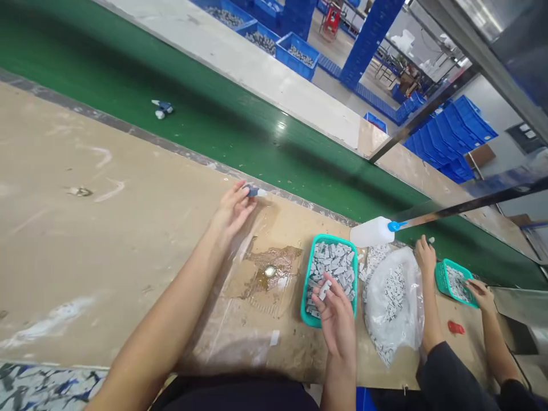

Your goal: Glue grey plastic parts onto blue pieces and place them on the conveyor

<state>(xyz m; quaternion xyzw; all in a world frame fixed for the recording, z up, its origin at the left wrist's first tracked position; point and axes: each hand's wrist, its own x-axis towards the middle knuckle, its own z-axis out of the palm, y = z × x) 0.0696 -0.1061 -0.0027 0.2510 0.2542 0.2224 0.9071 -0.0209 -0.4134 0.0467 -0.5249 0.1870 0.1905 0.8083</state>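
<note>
My left hand [233, 208] is stretched out at the far edge of the work table. Its fingertips pinch a small dark blue part with a white tip [253, 191], right beside the green belt [205, 148]. Over the near side of a teal basket [306, 285], my right hand [338, 319] holds a small light grey plastic piece [325, 290] between thumb and fingers. Many similar grey pieces [334, 260] fill that basket. What kind of parts these are, I cannot tell.
A white squeeze bottle [371, 232] lies behind a clear plastic bag [396, 302] of small pieces. At the right, a co-worker's hands [424, 256] are near another teal basket [440, 279]. A blue-and-white part [162, 108] rests on the belt. A metal bar [471, 204] slants across the right.
</note>
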